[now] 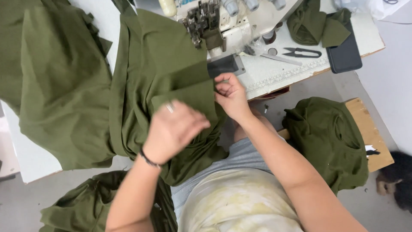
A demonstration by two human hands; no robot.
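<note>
the left hand (174, 129) presses flat on the olive fabric (171, 73) on the surface (274, 73) while the right hand (231, 95) pinches its folded edge beside the sewing machine (214, 25), where a loosened pinch could let the layers slip askew.

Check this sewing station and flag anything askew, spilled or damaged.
Nothing looks damaged or spilled. The left hand lies flat on the olive fabric and the right hand pinches its edge near the sewing machine. One oddity: a folded olive piece lies partly over the dark phone beside the thread snips.
</note>
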